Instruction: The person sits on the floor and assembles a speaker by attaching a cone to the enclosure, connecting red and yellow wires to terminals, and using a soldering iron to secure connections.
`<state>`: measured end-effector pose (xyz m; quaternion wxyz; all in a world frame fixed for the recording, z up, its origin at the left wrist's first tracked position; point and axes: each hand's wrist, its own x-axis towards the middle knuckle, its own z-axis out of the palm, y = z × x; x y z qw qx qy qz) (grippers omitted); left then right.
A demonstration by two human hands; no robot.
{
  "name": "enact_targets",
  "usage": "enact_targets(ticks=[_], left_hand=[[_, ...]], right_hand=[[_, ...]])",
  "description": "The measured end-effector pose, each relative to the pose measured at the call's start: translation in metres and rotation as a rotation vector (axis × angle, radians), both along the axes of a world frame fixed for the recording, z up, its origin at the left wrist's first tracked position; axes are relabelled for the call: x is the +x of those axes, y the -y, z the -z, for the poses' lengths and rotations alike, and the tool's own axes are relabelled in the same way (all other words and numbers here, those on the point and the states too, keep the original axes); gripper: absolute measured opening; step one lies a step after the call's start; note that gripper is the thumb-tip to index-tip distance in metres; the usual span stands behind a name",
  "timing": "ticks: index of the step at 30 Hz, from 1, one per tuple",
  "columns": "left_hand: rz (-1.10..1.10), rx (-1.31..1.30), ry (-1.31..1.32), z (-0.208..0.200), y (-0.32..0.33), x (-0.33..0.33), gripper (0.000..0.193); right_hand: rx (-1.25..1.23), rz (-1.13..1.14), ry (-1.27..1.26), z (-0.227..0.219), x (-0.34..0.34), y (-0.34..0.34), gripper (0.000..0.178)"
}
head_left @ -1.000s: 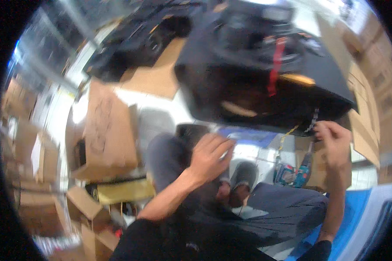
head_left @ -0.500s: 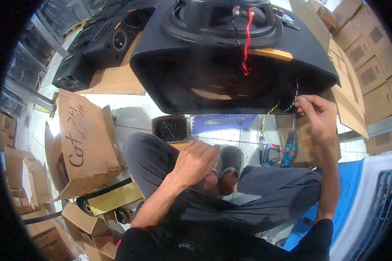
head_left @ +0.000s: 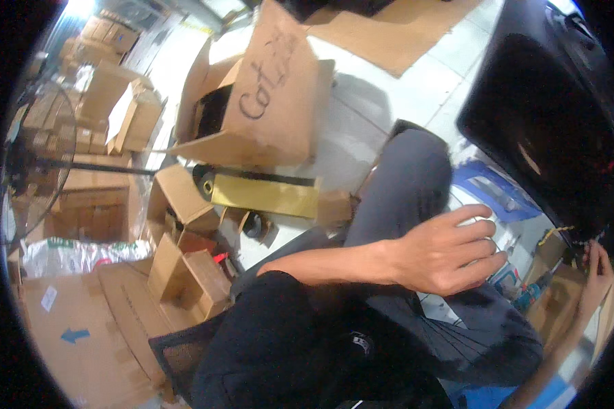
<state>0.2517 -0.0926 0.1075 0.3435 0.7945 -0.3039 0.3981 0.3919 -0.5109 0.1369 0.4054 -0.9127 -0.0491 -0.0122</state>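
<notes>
At the lower edge of the black cabinet (head_left: 525,109), my right fingers (head_left: 595,256) pinch the pale twisted wire (head_left: 580,243); left fingers (head_left: 472,213) empty, loosely parted. Judgement: a light grip, some slack and no tugging should serve best.

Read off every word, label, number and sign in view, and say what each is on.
Open cardboard box near the top: large dark handwriting, wording not copied here.
Large carton: a blue arrow pointing left.
White sticker on that carton: too small to read.
Black shirt: small pale print, too blurred.
White plastic bag: green and red print, too blurred.
Any other lettering: too small or blurred to read.
</notes>
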Motion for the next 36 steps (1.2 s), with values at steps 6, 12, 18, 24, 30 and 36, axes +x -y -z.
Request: enact_targets(ticks=[6, 12, 18, 24, 30, 36], left_hand=[[-0.672, 0.138, -0.155, 0.006, -0.155, -0.051, 0.014], [-1.346, 0.036, -0.670, 0.085, -0.310, -0.181, 0.014], [-1.710, -0.576, -1.352, 0.169, -0.369, -0.318, 0.038], [-1.245, -0.875, -2.106, 0.252, -0.339, -0.346, 0.103], [-1.815, -1.142, -1.659, 0.318, -0.338, -0.337, 0.146], [-1.840, -1.021, -1.670, 0.340, -0.353, -0.346, 0.146]], right_hand=[[-0.170, -0.114, -0.057, 0.018, 0.017, 0.013, 0.032], [-0.073, -0.066, -0.204, 0.034, 0.024, 0.011, 0.033], [-0.185, -0.135, -0.282, 0.035, 0.034, 0.001, 0.034], [-0.153, -0.203, -0.204, 0.032, 0.022, -0.015, 0.031], [-0.207, -0.183, -0.243, 0.036, 0.029, 0.001, 0.030], [-0.134, -0.216, -0.180, 0.051, 0.033, 0.018, 0.031]])
